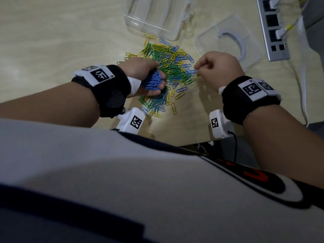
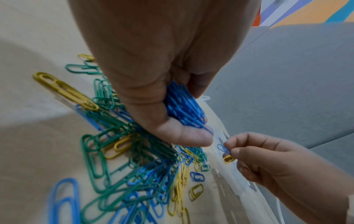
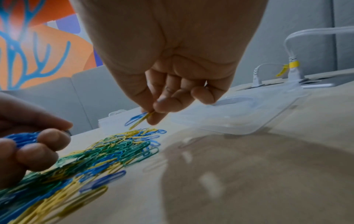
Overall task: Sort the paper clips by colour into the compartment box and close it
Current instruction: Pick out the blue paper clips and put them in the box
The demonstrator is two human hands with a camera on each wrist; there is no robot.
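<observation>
Fabric of a white and dark shirt (image 1: pixel 122 181) filled the near part of the head view, with both forearms reaching forward from it over a pale wood-grain surface (image 1: pixel 43 41). Black wrist straps carrying white coded tags sat on each arm. The left hand (image 1: pixel 140 74) hovered over the near side of the pile, its fingers curled round a thick bundle of blue clips (image 1: pixel 154 81), a closed grip. The right hand (image 1: pixel 219 69) was at the right edge of the pile, its grip a fingertip pinch on a blue clip (image 3: pixel 134 119) and a yellow clip (image 3: pixel 141 119) together, the other fingers folded in.

Between the hands lay the paper clip pile (image 1: pixel 168 71), a loose tangle of green, yellow and blue clips, with strays scattered toward the person.

Beyond the pile stood the clear compartment box (image 1: pixel 154 16), open; its dividers were hard to make out through the transparent plastic and its far end was cut off by the frame. A clear lid (image 1: pixel 228 41) lay flat to the right, just behind the right hand. Further right, a grey power strip (image 1: pixel 273 28) held white plugs. At the back, the wrist views showed grey panels and a wall painted orange and blue (image 3: pixel 38 37).
</observation>
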